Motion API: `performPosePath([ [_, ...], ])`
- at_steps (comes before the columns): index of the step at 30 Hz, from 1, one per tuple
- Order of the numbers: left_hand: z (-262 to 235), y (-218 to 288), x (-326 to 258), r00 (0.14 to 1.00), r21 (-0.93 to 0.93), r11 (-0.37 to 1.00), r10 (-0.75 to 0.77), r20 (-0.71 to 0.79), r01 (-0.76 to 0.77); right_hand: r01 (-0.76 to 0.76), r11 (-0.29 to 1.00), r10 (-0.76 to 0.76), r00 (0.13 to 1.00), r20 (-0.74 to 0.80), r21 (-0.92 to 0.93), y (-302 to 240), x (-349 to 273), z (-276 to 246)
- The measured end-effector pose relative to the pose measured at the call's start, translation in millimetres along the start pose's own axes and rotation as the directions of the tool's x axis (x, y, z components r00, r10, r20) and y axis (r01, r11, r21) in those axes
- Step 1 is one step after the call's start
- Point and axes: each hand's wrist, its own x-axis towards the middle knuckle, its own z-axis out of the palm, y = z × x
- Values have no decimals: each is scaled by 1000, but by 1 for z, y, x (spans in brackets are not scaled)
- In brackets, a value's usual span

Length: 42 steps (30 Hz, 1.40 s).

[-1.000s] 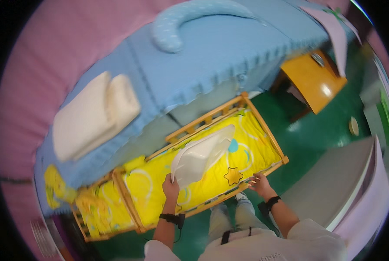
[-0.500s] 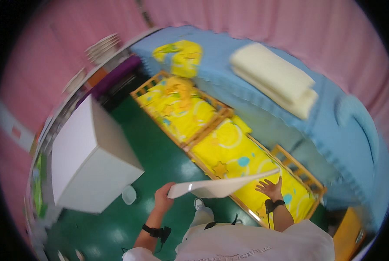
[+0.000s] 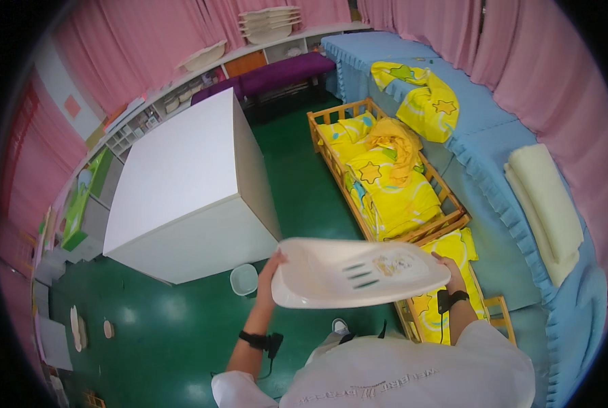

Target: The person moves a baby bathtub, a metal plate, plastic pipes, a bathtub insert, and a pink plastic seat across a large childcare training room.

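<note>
A white plastic baby bath seat [image 3: 328,272], shallow and curved, with slots and a small cartoon print on its face, is held level in front of my body. My left hand [image 3: 270,273] grips its left end, the thumb over the rim. At the opposite end my right hand [image 3: 451,273] is closed on the rim, its fingers partly hidden by the seat. Behind the seat's right part lies a wooden cot [image 3: 398,314] with yellow patterned bedding, partly covered by the seat and my right arm.
A big white table [image 3: 181,173] stands ahead to the left, with a small white tub [image 3: 243,279] on the green floor beside it. Another wooden cot [image 3: 345,192] with yellow bedding is ahead right. Along the right runs a blue-covered platform [image 3: 481,102] bearing a folded cream mattress [image 3: 542,211].
My right hand, spread near the seat's far end before, now grips it. The seat has turned from edge-on to show its face. The view has swung left.
</note>
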Motion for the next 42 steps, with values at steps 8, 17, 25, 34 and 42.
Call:
performPosePath([
  [8, -7, 74, 186, 988, -396, 915, -121, -93, 75, 50, 995, -55, 997, 54, 90, -17, 128, 68],
  [17, -84, 1, 408, 985, -499, 866, -106, -139, 22, 221, 961, -250, 952, 178, 167, -89, 302, 204],
  [25, -97, 111, 580, 964, -27, 995, -96, -248, 93, 263, 954, -285, 943, 169, 143, -212, 483, 355],
  [34, -188, 104, 818, 970, -378, 913, -210, -119, 151, 279, 959, -277, 891, 359, 48, -269, 737, 464],
  [42, -196, 174, 1033, 977, 170, 978, -85, -194, 119, 336, 938, -348, 901, 259, 88, -310, 896, 573],
])
